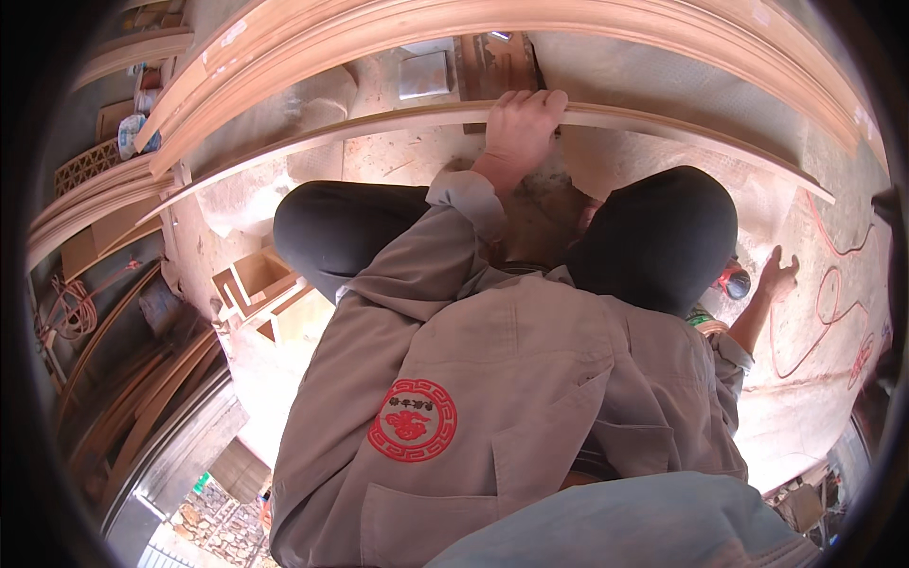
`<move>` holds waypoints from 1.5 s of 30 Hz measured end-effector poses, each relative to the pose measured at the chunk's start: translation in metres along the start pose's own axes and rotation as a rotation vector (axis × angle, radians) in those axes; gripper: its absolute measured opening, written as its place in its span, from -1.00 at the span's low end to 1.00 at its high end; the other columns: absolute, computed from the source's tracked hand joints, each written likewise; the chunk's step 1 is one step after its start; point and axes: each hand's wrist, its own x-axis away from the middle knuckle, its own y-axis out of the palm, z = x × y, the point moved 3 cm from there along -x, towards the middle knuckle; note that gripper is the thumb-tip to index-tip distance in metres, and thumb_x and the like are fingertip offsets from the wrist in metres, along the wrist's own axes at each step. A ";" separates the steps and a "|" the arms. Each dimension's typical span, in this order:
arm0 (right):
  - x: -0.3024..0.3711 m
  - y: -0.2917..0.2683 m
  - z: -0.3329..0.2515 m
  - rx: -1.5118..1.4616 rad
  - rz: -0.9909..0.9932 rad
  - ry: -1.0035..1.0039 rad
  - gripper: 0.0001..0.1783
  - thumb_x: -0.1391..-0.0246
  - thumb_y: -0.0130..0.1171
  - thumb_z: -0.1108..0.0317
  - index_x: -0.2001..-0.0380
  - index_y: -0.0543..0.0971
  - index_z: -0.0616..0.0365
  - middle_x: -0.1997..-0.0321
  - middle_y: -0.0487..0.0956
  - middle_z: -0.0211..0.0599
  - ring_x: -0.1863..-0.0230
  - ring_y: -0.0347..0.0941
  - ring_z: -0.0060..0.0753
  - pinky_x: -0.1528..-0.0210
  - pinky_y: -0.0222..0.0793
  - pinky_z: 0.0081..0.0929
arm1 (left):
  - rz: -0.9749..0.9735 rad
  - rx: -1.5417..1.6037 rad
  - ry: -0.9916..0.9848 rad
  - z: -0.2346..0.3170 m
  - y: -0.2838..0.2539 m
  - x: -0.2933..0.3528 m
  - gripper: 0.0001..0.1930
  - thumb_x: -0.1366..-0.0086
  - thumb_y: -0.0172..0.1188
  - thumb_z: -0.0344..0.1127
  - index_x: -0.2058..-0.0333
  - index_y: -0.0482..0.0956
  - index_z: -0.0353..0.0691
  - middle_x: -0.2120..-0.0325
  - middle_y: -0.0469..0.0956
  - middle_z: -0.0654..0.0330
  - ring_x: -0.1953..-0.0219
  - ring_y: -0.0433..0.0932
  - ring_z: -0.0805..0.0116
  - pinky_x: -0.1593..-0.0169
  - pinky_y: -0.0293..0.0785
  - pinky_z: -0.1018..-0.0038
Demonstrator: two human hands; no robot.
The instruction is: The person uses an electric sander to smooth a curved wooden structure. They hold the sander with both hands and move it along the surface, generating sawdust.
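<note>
A long, thin wooden strip (379,121) runs crosswise in front of me, from the left side to the far right. My left hand (524,128) is closed over it near its middle, fingers wrapped across the upper edge. Out to the right, beyond my knee, my right hand (778,277) is held low with thumb and fingers apart and nothing between them. Nearest to it is a red and black object (734,280), partly hidden behind my knee, so its kind is unclear. A green and tan roll-like thing (705,320) shows by my right forearm.
Stacked wooden mouldings (454,28) span the far side, with more lengths of timber (142,407) at the left. A small wooden box frame (260,279) sits beside my left knee. A reddish cord (828,312) curls over the floor at right.
</note>
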 end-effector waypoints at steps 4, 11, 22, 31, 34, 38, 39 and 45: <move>0.019 -0.175 -0.199 -0.583 -0.189 -0.536 -0.68 -0.34 0.13 0.08 0.20 0.69 0.08 0.35 0.61 -0.44 0.41 0.48 -0.66 0.42 0.34 -0.63 | 0.096 0.043 -0.052 0.009 0.009 0.019 -0.85 -0.04 0.21 -0.39 0.37 0.47 -0.11 0.45 0.57 0.24 0.34 0.61 0.21 0.20 0.51 0.30; 0.217 -0.189 -0.472 -0.537 -0.943 -1.621 -0.77 -0.26 0.16 0.31 0.34 0.52 0.30 0.50 0.39 -0.15 0.50 0.30 -0.25 0.37 0.26 -0.38 | 0.084 0.006 -0.047 0.022 0.011 0.019 -0.87 -0.08 0.20 -0.30 0.37 0.51 -0.11 0.39 0.57 0.23 0.30 0.58 0.24 0.18 0.49 0.37; 0.309 0.095 -0.597 -0.262 -0.464 -1.607 -0.70 -0.21 0.14 0.30 0.10 0.51 0.29 0.13 0.59 0.14 0.04 0.52 0.21 0.03 0.44 0.04 | 0.098 -0.064 -0.078 0.025 0.014 0.018 -0.80 -0.09 0.16 -0.27 0.39 0.59 -0.29 0.36 0.62 -0.05 0.24 0.62 0.05 0.06 0.49 0.28; 0.309 0.096 -0.626 -0.123 -0.384 -1.623 -0.65 -0.19 0.18 0.28 0.02 0.50 0.23 0.15 0.62 0.09 0.07 0.54 0.22 0.04 0.43 0.05 | 0.038 -0.117 -0.056 0.017 0.006 0.021 -0.75 -0.06 0.16 -0.27 0.36 0.62 -0.33 0.29 0.62 -0.08 0.22 0.62 0.06 0.11 0.49 0.37; 0.311 0.083 -0.625 -0.061 -0.415 -1.666 -0.63 -0.18 0.20 0.28 -0.01 0.50 0.21 0.15 0.63 0.08 0.07 0.54 0.23 0.05 0.43 0.06 | 0.044 -0.109 -0.053 0.020 0.006 0.012 -0.76 -0.05 0.17 -0.27 0.36 0.61 -0.30 0.32 0.62 -0.04 0.24 0.62 0.10 0.12 0.49 0.38; 0.307 0.047 -0.591 0.088 -0.692 -1.789 -0.66 -0.18 0.21 0.25 0.03 0.50 0.18 0.17 0.63 0.02 0.11 0.55 0.19 0.08 0.42 0.04 | 0.081 -0.040 -0.133 0.023 0.014 0.012 -0.85 -0.08 0.19 -0.28 0.37 0.54 -0.17 0.43 0.55 0.18 0.30 0.60 0.28 0.16 0.46 0.40; 0.301 0.037 -0.578 0.047 -0.791 -1.818 -0.69 -0.21 0.19 0.25 0.06 0.49 0.18 0.19 0.62 0.00 0.13 0.54 0.17 0.09 0.41 0.03 | 0.074 -0.020 -0.142 0.024 0.018 0.013 -0.87 -0.09 0.19 -0.29 0.37 0.52 -0.14 0.45 0.53 0.22 0.31 0.59 0.31 0.16 0.46 0.41; 0.254 -0.078 -0.533 -0.329 -0.943 -1.820 -0.67 -0.23 0.17 0.31 -0.01 0.47 0.18 0.24 0.58 -0.01 0.18 0.50 0.10 0.10 0.39 -0.08 | -0.013 0.021 -0.081 0.013 0.016 0.010 -0.91 -0.12 0.19 -0.31 0.39 0.50 -0.09 0.44 0.54 0.27 0.29 0.60 0.28 0.13 0.47 0.39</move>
